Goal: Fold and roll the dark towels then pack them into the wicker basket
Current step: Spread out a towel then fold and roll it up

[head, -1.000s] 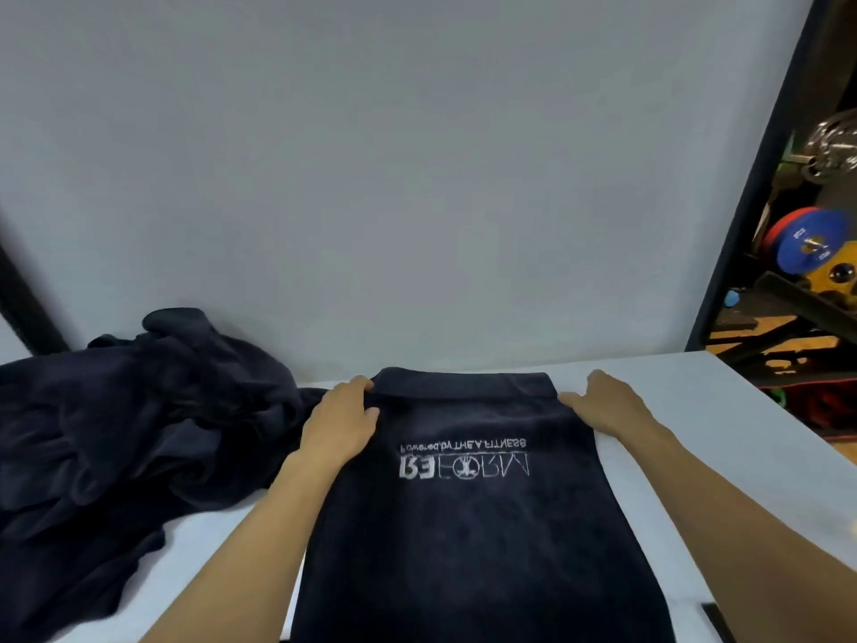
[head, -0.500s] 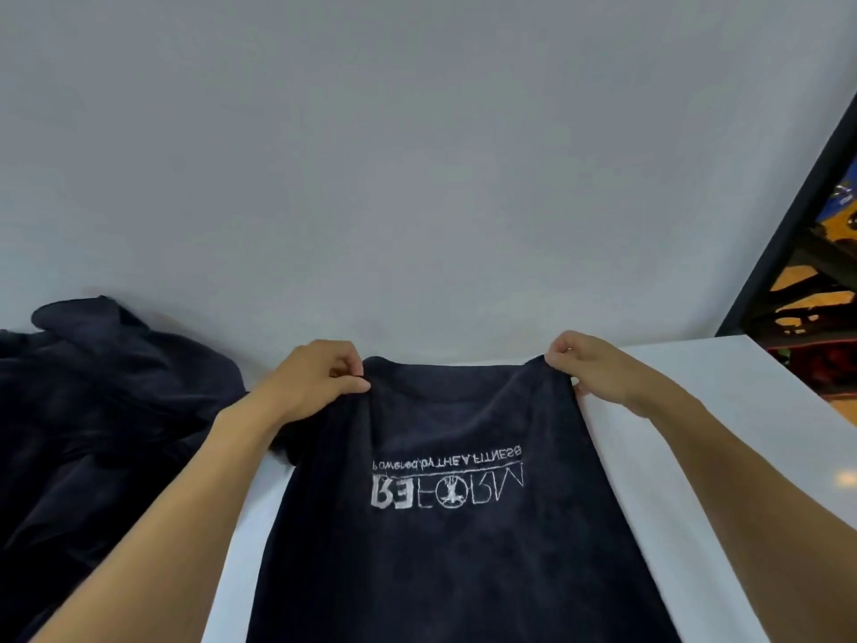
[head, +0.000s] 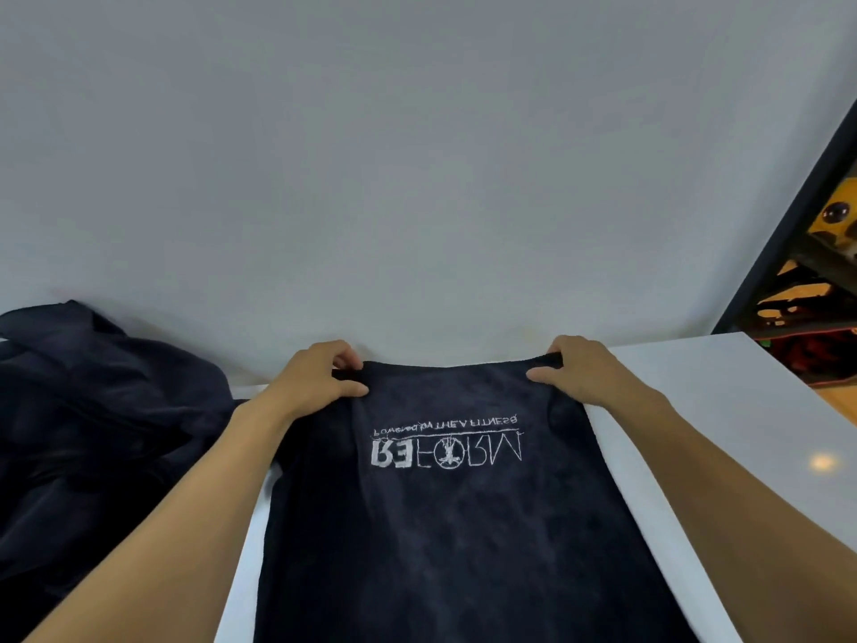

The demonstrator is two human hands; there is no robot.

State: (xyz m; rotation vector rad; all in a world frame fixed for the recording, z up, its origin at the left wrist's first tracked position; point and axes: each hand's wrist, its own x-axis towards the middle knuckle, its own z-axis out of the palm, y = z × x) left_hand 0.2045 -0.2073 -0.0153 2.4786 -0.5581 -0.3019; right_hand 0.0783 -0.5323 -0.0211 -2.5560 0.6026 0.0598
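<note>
A dark navy towel (head: 445,526) with a white embroidered logo lies lengthwise on the white table (head: 723,410), running from the far edge toward me. My left hand (head: 320,382) pinches its far left corner and my right hand (head: 579,371) pinches its far right corner, and both corners are lifted slightly off the table. A heap of more dark towels (head: 92,433) sits crumpled at the left. The wicker basket is not in view.
A plain grey wall (head: 417,178) rises just behind the table's far edge. At the right, past a black frame (head: 788,234), gym equipment stands beyond the table's right edge.
My hands went from resting flat on the towel's far end to pinching its two far corners and raising them. The view has shifted left and tilted up a little.
</note>
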